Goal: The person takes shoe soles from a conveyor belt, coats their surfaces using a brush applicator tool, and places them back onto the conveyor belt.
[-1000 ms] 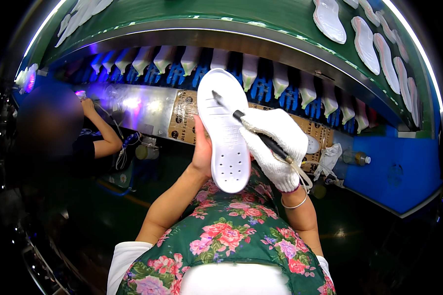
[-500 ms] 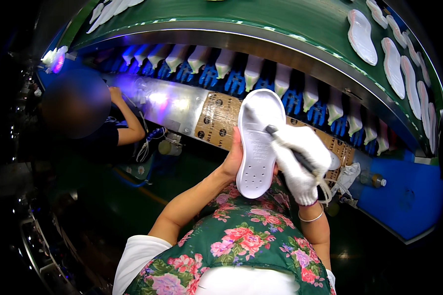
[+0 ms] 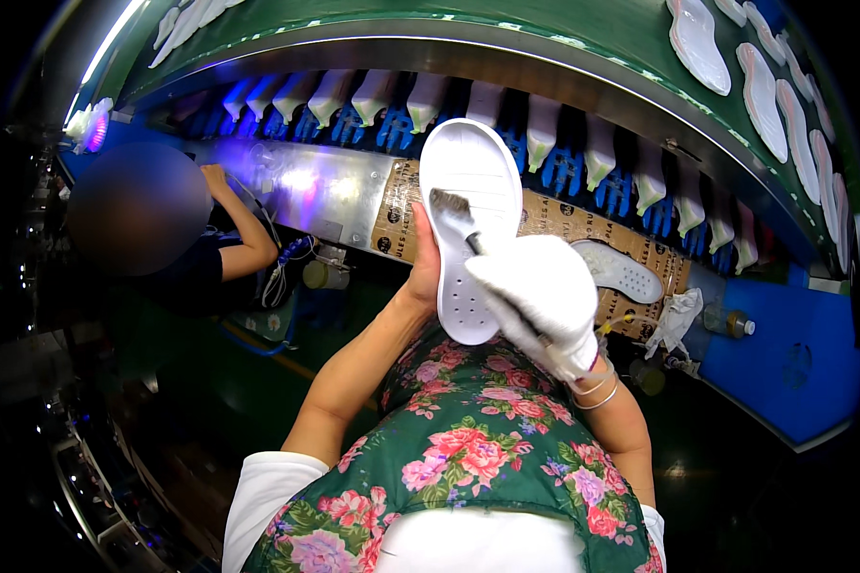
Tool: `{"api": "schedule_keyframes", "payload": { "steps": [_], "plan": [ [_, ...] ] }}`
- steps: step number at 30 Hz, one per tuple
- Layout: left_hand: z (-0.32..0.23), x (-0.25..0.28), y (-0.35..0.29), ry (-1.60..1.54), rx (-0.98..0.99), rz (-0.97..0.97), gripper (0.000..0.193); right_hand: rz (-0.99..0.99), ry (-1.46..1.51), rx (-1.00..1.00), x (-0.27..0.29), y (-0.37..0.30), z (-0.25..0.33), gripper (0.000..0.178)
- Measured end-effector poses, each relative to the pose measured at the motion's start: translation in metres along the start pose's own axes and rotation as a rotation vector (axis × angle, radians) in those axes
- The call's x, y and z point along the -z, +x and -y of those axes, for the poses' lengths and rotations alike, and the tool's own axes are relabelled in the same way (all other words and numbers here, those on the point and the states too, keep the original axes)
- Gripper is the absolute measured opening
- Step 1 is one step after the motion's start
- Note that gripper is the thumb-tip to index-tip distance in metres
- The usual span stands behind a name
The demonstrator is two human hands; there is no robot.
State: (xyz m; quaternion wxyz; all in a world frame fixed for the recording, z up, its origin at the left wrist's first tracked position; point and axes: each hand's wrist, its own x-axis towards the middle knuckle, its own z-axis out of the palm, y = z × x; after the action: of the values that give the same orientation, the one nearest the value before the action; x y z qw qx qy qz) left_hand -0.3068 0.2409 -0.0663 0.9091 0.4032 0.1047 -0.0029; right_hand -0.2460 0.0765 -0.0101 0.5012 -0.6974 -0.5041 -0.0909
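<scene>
A white shoe sole (image 3: 470, 181) stands tilted up in front of me, its wide end away from me and small holes in the near end. My bare left hand (image 3: 424, 256) grips it along the left edge, with part of the fingers hidden behind it. In my right hand (image 3: 542, 294), covered by a white knit glove, is a brush (image 3: 452, 206) with dark bristles. The bristles lie against the sole's inner face, close to its left rim. The brush handle runs back under the gloved fingers.
Cardboard (image 3: 555, 218) covers part of the metal ledge, with another pale sole (image 3: 631, 275) on it. Behind hangs a row of pale shoe forms (image 3: 543, 130) among blue clamps. Several soles lie on the green conveyor belt (image 3: 535, 21). A co-worker's arm (image 3: 248, 224) is at left.
The sole has moved up and to the left with my left hand. My right hand has shifted left and slightly down, bringing the bristles to the sole's left rim.
</scene>
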Motion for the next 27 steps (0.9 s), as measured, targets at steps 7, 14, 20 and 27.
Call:
{"api": "schedule_keyframes", "payload": {
  "steps": [7,14,20,27],
  "plan": [
    [-0.006,0.005,0.005,-0.245,-0.042,-0.205,0.114,-0.069,0.123,-0.084,0.001,-0.006,-0.007,0.037],
    [-0.010,0.026,0.012,-0.393,0.102,0.075,0.126,0.030,0.405,0.000,-0.009,-0.002,-0.001,0.032],
    [-0.018,0.022,0.029,-0.424,0.016,0.160,0.127,0.016,0.190,0.086,-0.026,-0.019,-0.004,0.037],
    [-0.022,0.021,0.035,-0.490,-0.114,0.128,0.118,-0.077,0.228,-0.027,-0.017,-0.006,-0.007,0.033]
  ]
}}
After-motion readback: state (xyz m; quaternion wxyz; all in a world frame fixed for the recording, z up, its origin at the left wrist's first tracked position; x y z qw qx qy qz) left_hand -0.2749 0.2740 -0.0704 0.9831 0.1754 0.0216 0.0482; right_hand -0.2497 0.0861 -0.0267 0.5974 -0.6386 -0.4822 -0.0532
